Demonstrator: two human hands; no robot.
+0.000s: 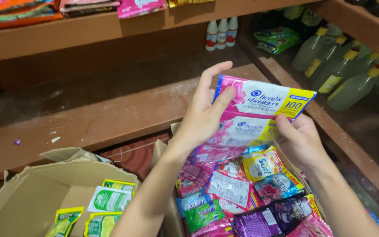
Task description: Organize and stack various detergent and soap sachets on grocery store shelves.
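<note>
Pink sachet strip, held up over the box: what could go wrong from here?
1. The pink sachet strip is pinched only at its ends by the left hand and right hand; it hangs folded between them, so one loose grip could let it swing or tear at a seam.
2. If it drops, it would likely land in the mixed sachets in the cardboard box below and get lost among them.

Frame's bottom edge crops cardboard box (18,206) and both forearms.
</note>
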